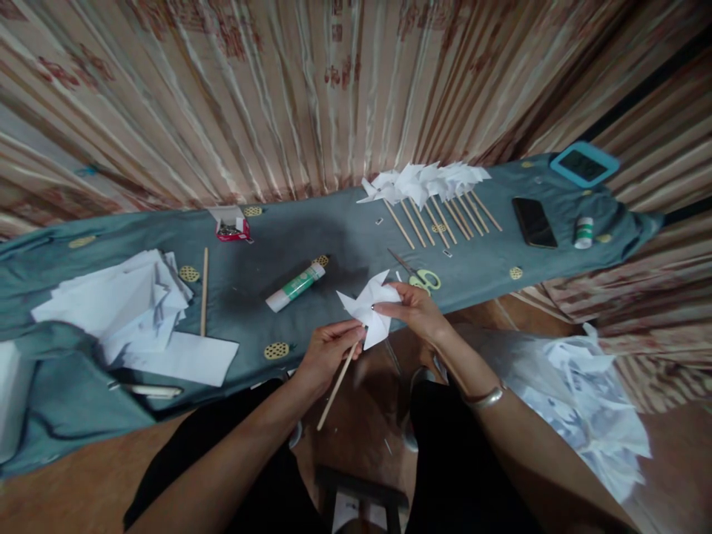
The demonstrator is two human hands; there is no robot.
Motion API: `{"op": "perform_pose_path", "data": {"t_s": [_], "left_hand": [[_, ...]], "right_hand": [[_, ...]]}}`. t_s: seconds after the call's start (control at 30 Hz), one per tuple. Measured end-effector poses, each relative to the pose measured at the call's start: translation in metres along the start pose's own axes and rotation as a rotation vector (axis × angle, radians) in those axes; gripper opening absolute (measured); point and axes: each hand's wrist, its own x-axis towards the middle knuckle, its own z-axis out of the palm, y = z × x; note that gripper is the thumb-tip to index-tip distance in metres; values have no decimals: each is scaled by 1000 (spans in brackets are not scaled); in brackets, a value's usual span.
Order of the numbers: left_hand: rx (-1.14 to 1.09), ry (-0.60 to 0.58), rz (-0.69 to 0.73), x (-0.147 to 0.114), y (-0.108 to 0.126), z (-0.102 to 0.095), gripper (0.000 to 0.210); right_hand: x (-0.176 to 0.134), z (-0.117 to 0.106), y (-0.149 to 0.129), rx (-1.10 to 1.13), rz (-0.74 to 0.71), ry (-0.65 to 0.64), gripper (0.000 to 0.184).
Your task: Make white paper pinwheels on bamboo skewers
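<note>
A white paper pinwheel (364, 305) is held in front of the table's near edge, between both hands. My left hand (329, 352) is closed round the top of its wooden stick (337, 393), whose lower end points down toward the floor. With thumb and fingers, my right hand (414, 310) pinches a paper blade on the right side; a small dark dot shows near the thumb tip. Scissors (423, 279) with yellow-green handles lie just beyond the right hand. On the cloth to the left is a green and white glue stick (296, 287).
Several pinwheels (426, 182) lie in a row at the back. A paper pile (139, 297), a loose stick (205, 293) and a small red box (231, 225) are on the left. A phone (534, 222), a blue-framed device (585, 165) and a plastic bag (584, 408) are on the right.
</note>
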Motion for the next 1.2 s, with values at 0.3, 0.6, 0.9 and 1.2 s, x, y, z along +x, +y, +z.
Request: {"op": "perform_pose_path", "data": {"t_s": [0.3,0.6,0.9,1.2], "left_hand": [[-33,-17,8,4,-6,-12,30],[-142,41,-44,4,-3,-16,38],[-47,-40,-156,-9,-15,-20,55],[-80,-93,-191,-19,-33,-20,58]], "right_hand": [[5,8,-4,16,23,-49,36],[11,17,-7,18,59,-48,38],[30,8,-15,-78,18,-56,34],[38,6,-17,-264,71,-199,32]]}}
